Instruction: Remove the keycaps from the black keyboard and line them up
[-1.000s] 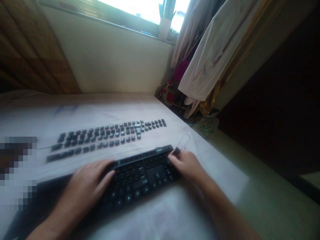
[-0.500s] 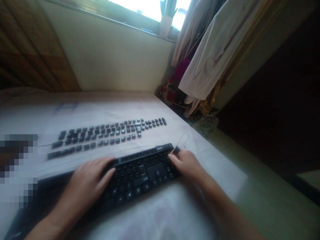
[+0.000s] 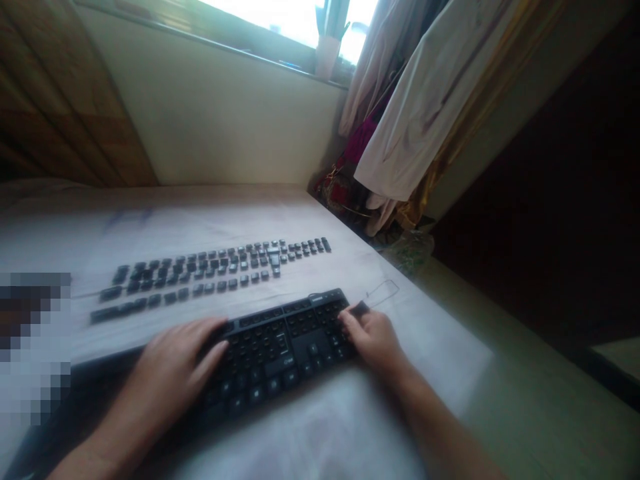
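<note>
A black keyboard (image 3: 310, 340) lies on the pale cloth-covered surface, with many of its upper keycaps off and some keys still in place along its near side. My left hand (image 3: 183, 353) grips the keyboard, fingers over its far edge and thumb on top, apart from the fingers. At the keyboard's right end my right hand (image 3: 375, 337) pinches the dark handle of a wire keycap puller (image 3: 360, 308). The puller's thin wire loop points away to the right, above the cloth. Beyond the keyboard, loose black keycaps (image 3: 215, 268) lie in rows.
A blurred-out patch (image 3: 35, 333) covers something at the left edge. A wall (image 3: 225, 127) and a window sill with a plant pot (image 3: 327, 57) stand behind. Clothes (image 3: 415, 113) hang at the right, past the surface's right edge, where the floor (image 3: 465, 320) drops away.
My right hand has turned, so the puller's wire loop has swung right and lower. My left hand stays on the keyboard. The view has shifted slightly.
</note>
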Available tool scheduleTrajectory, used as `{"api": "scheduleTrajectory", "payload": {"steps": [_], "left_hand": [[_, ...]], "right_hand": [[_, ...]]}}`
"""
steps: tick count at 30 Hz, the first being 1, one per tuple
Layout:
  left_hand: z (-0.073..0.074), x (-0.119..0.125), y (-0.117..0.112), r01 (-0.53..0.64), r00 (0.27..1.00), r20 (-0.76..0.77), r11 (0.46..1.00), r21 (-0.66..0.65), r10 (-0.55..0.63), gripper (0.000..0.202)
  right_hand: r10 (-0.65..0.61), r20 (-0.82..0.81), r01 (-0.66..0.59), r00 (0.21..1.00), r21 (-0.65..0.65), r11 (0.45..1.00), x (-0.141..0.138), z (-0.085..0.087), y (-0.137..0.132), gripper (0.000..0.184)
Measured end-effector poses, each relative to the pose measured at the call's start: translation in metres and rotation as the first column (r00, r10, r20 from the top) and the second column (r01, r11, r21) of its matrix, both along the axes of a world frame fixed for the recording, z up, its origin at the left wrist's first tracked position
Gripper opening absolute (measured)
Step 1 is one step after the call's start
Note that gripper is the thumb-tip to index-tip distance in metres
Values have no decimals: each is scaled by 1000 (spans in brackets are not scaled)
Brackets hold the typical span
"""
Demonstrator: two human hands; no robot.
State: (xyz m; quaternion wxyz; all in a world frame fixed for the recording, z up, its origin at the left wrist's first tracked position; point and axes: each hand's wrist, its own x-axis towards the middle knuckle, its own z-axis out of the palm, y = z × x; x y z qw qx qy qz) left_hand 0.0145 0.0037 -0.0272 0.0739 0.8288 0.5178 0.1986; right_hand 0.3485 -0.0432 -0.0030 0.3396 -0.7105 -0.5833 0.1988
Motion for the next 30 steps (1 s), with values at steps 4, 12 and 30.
{"api": "scheduleTrajectory", "payload": {"steps": [4,12,30], "left_hand": [[1,0,0,8,1000,-1,1000,-1,-8,49],[3,1,-1,-7,1000,-3,1000,1,7,45],[49,50,-41,121,966,241,985,-120,-89,31]], "right_hand": [[-116,-153,121,981,22,992,2,3,2,57],[-73,-394,106,916,62,992,-14,11,4,65],[388,78,-372,918,502,780,-89,34,-14,15]]}}
